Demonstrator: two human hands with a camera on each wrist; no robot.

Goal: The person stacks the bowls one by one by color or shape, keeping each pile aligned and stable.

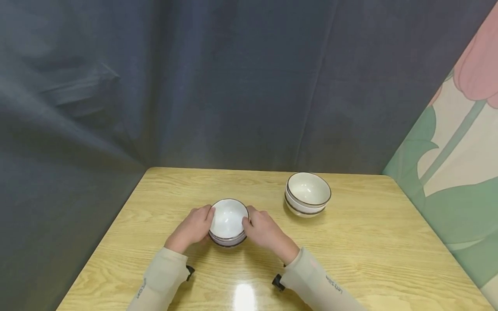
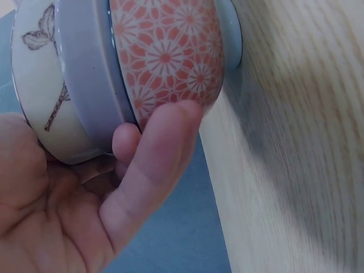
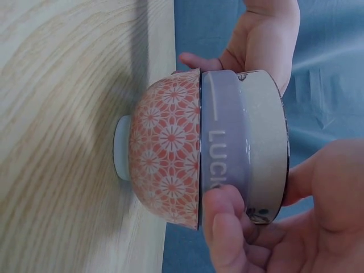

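Observation:
A stack of three bowls stands between my hands in the head view, with the white inside of the cream top bowl facing up. My left hand grips the stack's left side, thumb at the top rim. On the opposite side my right hand holds it likewise, its fingertips against the grey-purple middle bowl, which has raised letters. The lowest is a red bowl with white flowers. Left fingertips touch this red bowl in the left wrist view. Whether its pale foot touches the table cannot be told.
Two nested white bowls with dark rims stand behind and to the right on the wood-grain table. A dark curtain hangs along the back and left. A flower-patterned wall covering borders the right side.

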